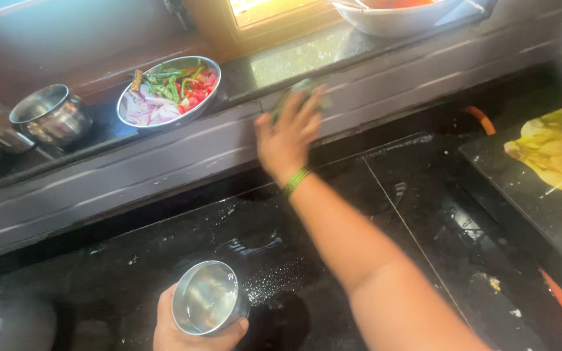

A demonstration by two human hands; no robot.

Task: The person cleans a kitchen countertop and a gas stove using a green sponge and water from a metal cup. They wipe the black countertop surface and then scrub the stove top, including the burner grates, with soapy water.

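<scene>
Steel tumbler (208, 298) sits low over the black counter (333, 214), gripped from below by the left hand (187, 328), whose fingers curl closed around its base; its mouth tips toward the camera and whether it holds anything cannot be told. Just beyond the tumbler, a patch of water droplets glistens on the counter. Farther beyond it and up to the right, the right hand (287, 133) is stretched out to the raised back ledge (164, 156), fingers pressed flat over a greenish scrub pad (304, 91) that is blurred with motion, so the hand has the pad pinned against the ledge rather than clenched.

By the look of it, the step in hand is wiping down the ledge while the tumbler waits ready; a further pass would call for steady pressure along the ledge, keeping clear of what stands above.

Well beyond the tumbler, on the upper shelf, rests a steel plate of chopped vegetables (169, 91), with a small steel pot (48, 116) to its left. Far right of the tumbler lies a yellow cloth (547, 153).
</scene>
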